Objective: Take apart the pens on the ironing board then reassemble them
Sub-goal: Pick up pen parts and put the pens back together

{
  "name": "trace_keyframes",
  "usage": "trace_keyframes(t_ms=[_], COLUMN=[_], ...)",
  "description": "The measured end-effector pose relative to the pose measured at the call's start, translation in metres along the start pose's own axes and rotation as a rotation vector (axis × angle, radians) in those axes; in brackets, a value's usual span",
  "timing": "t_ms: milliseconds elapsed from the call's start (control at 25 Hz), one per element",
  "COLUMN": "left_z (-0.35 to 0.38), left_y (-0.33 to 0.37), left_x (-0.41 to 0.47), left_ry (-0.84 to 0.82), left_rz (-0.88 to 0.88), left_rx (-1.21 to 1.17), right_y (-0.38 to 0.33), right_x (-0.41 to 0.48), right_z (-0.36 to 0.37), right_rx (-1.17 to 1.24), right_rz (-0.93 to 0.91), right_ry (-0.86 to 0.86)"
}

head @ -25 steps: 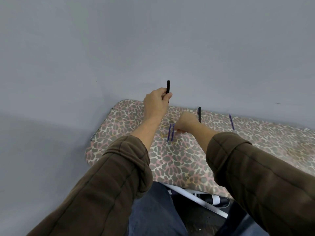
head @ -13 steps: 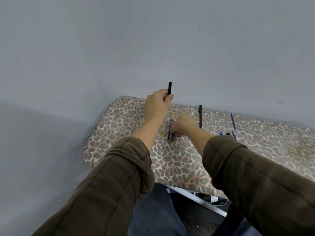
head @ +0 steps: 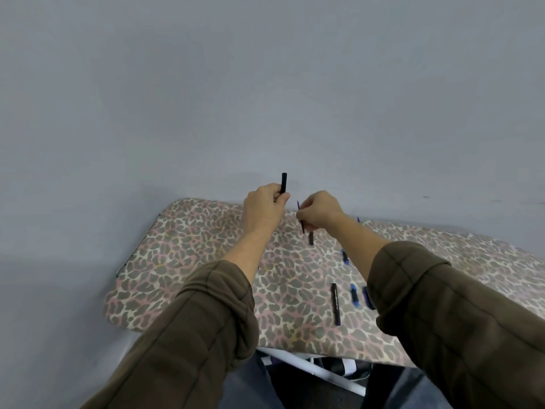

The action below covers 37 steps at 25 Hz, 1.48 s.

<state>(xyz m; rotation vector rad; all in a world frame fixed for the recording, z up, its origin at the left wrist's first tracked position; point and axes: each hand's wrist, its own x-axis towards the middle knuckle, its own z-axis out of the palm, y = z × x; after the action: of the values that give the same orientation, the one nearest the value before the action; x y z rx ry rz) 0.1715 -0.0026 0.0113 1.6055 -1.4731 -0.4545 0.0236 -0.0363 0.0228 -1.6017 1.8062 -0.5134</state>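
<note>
Head view: left hand [head: 263, 208] grips 1 black barrel [head: 283, 183] upright above the ironing board [head: 188, 261]; right hand [head: 321, 213] pinches 1 blue refill [head: 302, 227], near upright, just right of the barrel, apart. Insertion likely requires bringing both long axes into line.

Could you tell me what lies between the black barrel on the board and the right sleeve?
In the head view, a blue piece and a second blue piece, partly behind the sleeve, lie there.

A narrow gap separates the left hand [head: 264, 209] from the right hand [head: 320, 212]. Nearward of the right grip, a black piece [head: 310, 238], blue caps [head: 354, 295] and a black pen body [head: 335, 304] obstruct the ironing board [head: 191, 261]. Left of the left grip the cover is unobstructed.
</note>
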Motion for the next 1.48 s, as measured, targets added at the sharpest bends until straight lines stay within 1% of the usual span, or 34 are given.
trace_keyframes(t_ms=[120, 240, 360, 440, 640, 960, 1320, 1480], left_z=[0.014, 0.023, 0.03, 0.033, 0.035, 0.034, 0.035, 0.037], left_y=[0.019, 0.036, 0.05, 0.059, 0.069, 0.074, 0.077, 0.072], left_x=[-0.004, -0.01, -0.014, -0.018, -0.021, -0.024, -0.024, -0.025], left_ry=[-0.043, -0.083, -0.112, -0.128, -0.121, -0.12, -0.1, -0.095], left_rz=[0.037, 0.075, 0.095, 0.09, 0.073, 0.094, 0.132, 0.131], left_rx=[0.003, 0.003, -0.003, 0.02, 0.029, 0.049, 0.015, 0.011], right_y=[-0.006, -0.015, -0.025, -0.031, -0.032, -0.027, -0.021, -0.018], right_x=[-0.001, -0.008, -0.023, -0.03, -0.037, -0.039, -0.041, -0.042], right_z=[-0.041, -0.076, -0.097, -0.107, -0.116, -0.119, -0.11, -0.105], right_rx=[0.061, 0.244, 0.401, 0.435, 0.411, 0.385, 0.159, 0.226], right_rz=[-0.073, -0.211, -0.324, -0.383, -0.444, -0.439, -0.416, -0.405], right_ry=[0.091, 0.216, 0.281, 0.299, 0.327, 0.308, 0.227, 0.246])
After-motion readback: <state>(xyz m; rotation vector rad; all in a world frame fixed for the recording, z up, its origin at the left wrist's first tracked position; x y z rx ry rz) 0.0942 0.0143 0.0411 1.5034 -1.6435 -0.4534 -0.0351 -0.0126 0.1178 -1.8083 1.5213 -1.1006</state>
